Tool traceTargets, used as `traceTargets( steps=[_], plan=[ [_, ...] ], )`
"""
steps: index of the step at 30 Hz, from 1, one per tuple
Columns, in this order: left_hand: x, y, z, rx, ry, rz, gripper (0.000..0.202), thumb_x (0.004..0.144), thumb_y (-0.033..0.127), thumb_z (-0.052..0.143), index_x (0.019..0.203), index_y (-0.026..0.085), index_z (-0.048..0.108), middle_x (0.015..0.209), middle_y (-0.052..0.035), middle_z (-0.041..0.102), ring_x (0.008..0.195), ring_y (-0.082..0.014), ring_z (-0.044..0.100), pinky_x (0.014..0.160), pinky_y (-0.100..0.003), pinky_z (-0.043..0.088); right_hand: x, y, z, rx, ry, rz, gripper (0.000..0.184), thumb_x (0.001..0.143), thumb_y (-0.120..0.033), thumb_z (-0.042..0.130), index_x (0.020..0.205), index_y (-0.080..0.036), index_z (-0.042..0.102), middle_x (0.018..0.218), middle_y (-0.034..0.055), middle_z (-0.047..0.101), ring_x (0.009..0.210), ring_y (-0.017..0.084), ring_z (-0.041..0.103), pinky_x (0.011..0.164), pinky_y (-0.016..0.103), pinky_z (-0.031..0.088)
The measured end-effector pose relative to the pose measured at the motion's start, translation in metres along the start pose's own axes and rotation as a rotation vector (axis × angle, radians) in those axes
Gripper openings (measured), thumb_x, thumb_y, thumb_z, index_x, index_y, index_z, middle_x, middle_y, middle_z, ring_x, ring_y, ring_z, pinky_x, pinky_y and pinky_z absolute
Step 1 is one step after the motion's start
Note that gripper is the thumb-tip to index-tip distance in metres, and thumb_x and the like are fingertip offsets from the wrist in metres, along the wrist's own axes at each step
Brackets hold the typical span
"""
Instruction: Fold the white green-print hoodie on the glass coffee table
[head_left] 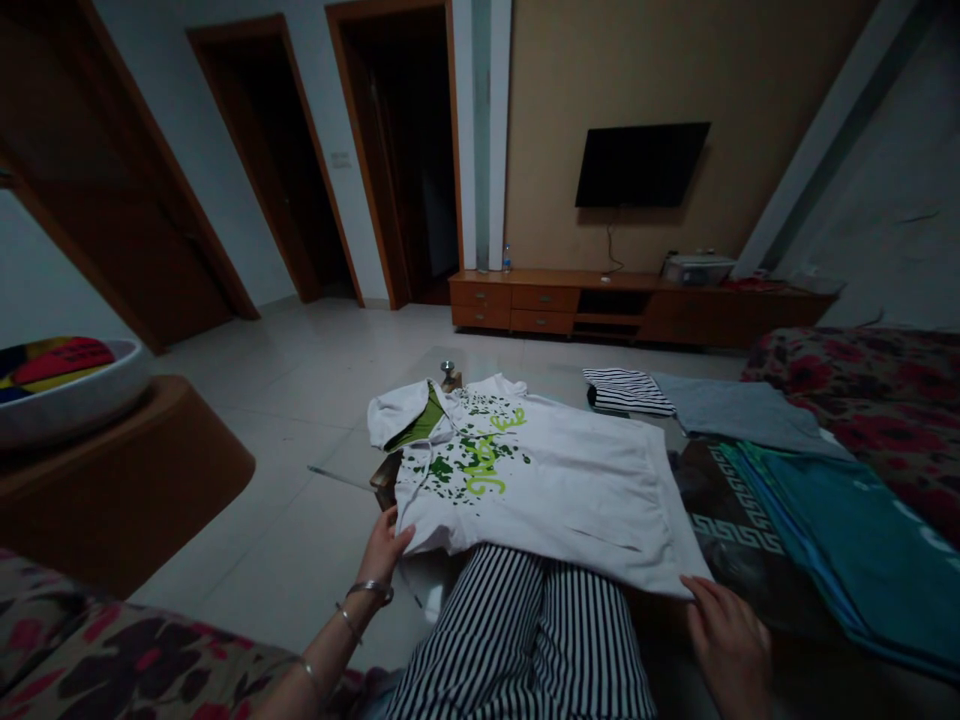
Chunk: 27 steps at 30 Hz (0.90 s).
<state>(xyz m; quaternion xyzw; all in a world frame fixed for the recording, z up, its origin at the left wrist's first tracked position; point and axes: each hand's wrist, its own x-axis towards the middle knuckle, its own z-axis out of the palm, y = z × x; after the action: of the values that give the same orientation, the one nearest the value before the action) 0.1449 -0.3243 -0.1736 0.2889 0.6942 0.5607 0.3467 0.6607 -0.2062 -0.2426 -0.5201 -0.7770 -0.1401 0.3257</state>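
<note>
A white polo shirt (525, 480) with a green splatter print and lime lettering lies spread flat in front of me, its green inner collar showing at the far left. My left hand (382, 548) grips the near left edge of the shirt, with bangles on the wrist. My right hand (727, 640) holds its near right corner. The shirt's near part lies over my black-and-white striped trousers (525, 640).
The shirt rests on a glass table (480, 365). Beside it lie a folded striped garment (628, 391), a grey cloth (742, 412) and a teal towel (847, 520). A floral sofa (862, 400) runs along the right, and a white bowl (67, 395) stands on a wooden stand at the left.
</note>
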Motion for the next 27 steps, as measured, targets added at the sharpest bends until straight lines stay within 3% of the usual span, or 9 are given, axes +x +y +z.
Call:
traceTargets(
  steps=[3, 6, 9, 15, 17, 20, 23, 24, 27],
  plan=[
    [-0.005, 0.011, 0.001, -0.009, 0.004, 0.091, 0.080, 0.069, 0.043, 0.067, 0.139, 0.015, 0.039, 0.127, -0.0136, 0.059, 0.110, -0.0269, 0.059, 0.091, -0.037, 0.050, 0.001, 0.001, -0.001, 0.023, -0.023, 0.008, 0.033, 0.085, -0.025, 0.042, 0.111, -0.019, 0.061, 0.109, 0.0118, 0.062, 0.099, 0.028, 0.055, 0.082, 0.041, 0.038],
    [-0.007, 0.018, -0.002, 0.067, -0.116, 0.099, 0.063, 0.066, 0.040, 0.068, 0.123, 0.014, 0.058, 0.130, -0.0125, 0.057, 0.120, -0.0274, 0.052, 0.101, -0.036, 0.043, 0.002, 0.001, -0.003, 0.027, -0.048, 0.022, 0.034, 0.084, -0.023, 0.041, 0.112, -0.019, 0.061, 0.109, 0.0115, 0.062, 0.100, 0.027, 0.054, 0.083, 0.040, 0.038],
    [-0.007, 0.021, -0.004, 0.221, -0.228, 0.106, 0.059, 0.058, 0.027, 0.071, 0.115, 0.015, 0.063, 0.127, -0.0115, 0.058, 0.119, -0.0280, 0.053, 0.104, -0.038, 0.039, 0.004, -0.001, -0.004, 0.033, -0.060, 0.030, 0.034, 0.084, -0.022, 0.041, 0.112, -0.019, 0.060, 0.109, 0.0110, 0.062, 0.101, 0.027, 0.054, 0.083, 0.040, 0.039],
    [-0.009, 0.010, -0.003, 0.493, -0.098, 0.443, 0.053, 0.061, 0.012, 0.052, 0.112, 0.018, 0.062, 0.113, -0.0114, 0.060, 0.112, -0.0262, 0.054, 0.102, -0.042, 0.040, 0.005, -0.002, -0.004, 0.040, -0.055, 0.030, 0.033, 0.084, -0.021, 0.042, 0.111, -0.018, 0.060, 0.108, 0.0108, 0.062, 0.100, 0.026, 0.054, 0.084, 0.039, 0.040],
    [-0.009, 0.006, -0.006, 0.543, -0.011, 0.434, 0.051, 0.061, 0.012, 0.051, 0.110, 0.019, 0.061, 0.110, -0.0109, 0.061, 0.108, -0.0268, 0.057, 0.098, -0.041, 0.043, 0.005, -0.002, -0.003, 0.040, -0.060, 0.031, 0.033, 0.084, -0.021, 0.042, 0.112, -0.018, 0.060, 0.108, 0.0109, 0.062, 0.099, 0.026, 0.054, 0.084, 0.040, 0.040],
    [-0.014, 0.015, -0.011, 0.627, -0.001, 0.247, 0.051, 0.064, 0.018, 0.056, 0.115, 0.021, 0.059, 0.094, -0.0070, 0.065, 0.089, -0.0267, 0.064, 0.083, -0.038, 0.050, 0.005, -0.001, -0.003, 0.044, -0.067, 0.030, 0.034, 0.082, -0.020, 0.043, 0.112, -0.018, 0.060, 0.108, 0.0112, 0.062, 0.099, 0.026, 0.054, 0.083, 0.040, 0.041],
    [-0.032, 0.052, -0.003, 0.628, -0.156, 0.073, 0.049, 0.070, 0.027, 0.058, 0.118, 0.019, 0.059, 0.081, -0.0057, 0.067, 0.067, -0.0244, 0.064, 0.068, -0.036, 0.051, 0.005, -0.001, -0.002, 0.047, -0.067, 0.034, 0.034, 0.082, -0.019, 0.043, 0.111, -0.018, 0.060, 0.108, 0.0114, 0.062, 0.099, 0.027, 0.054, 0.083, 0.040, 0.041],
    [-0.040, 0.070, 0.003, 0.587, -0.242, 0.080, 0.051, 0.071, 0.029, 0.060, 0.122, 0.020, 0.058, 0.086, -0.0070, 0.068, 0.070, -0.0249, 0.065, 0.069, -0.036, 0.051, 0.005, -0.001, -0.002, 0.046, -0.067, 0.035, 0.034, 0.082, -0.019, 0.042, 0.111, -0.018, 0.060, 0.108, 0.0115, 0.062, 0.099, 0.027, 0.054, 0.082, 0.040, 0.041],
    [-0.066, 0.124, 0.026, 0.401, -0.645, 0.285, 0.073, 0.072, 0.031, 0.068, 0.140, 0.026, 0.043, 0.118, -0.0092, 0.064, 0.107, -0.0277, 0.060, 0.094, -0.038, 0.045, 0.005, -0.001, -0.002, 0.033, -0.068, 0.038, 0.034, 0.081, -0.019, 0.042, 0.110, -0.018, 0.060, 0.107, 0.0119, 0.062, 0.099, 0.028, 0.054, 0.082, 0.041, 0.041]
  ],
)
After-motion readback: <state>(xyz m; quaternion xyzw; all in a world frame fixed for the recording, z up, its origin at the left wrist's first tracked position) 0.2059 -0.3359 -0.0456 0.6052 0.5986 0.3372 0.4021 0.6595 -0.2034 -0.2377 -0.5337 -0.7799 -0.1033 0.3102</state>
